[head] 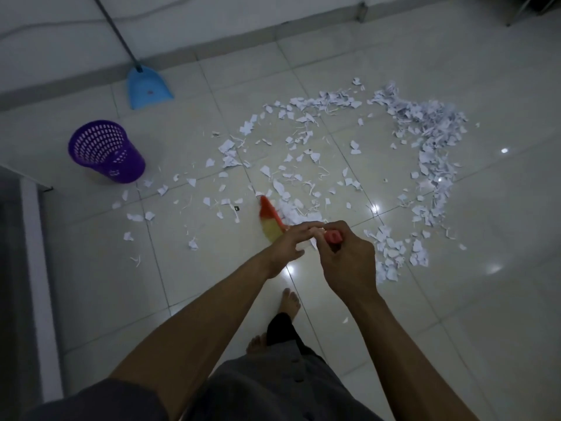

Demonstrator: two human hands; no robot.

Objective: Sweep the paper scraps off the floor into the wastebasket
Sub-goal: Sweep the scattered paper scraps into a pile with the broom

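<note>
White paper scraps [425, 138] lie scattered over the tiled floor, thickest in an arc at the right and thinner toward the left. A broom with red and yellow bristles [270, 221] rests on the floor among the scraps in front of me. My right hand [346, 259] grips the red top of its handle [333, 237]. My left hand [293, 241] reaches across with fingers extended, its fingertips touching the handle beside the right hand. A purple perforated wastebasket [104, 151] stands upright at the left, apart from the scraps.
A blue dustpan [148, 86] with a long grey handle leans against the wall at the back left. My bare feet [290, 302] stand just behind the broom. A pale door frame [36, 268] borders the left edge. Furniture legs show at the top right.
</note>
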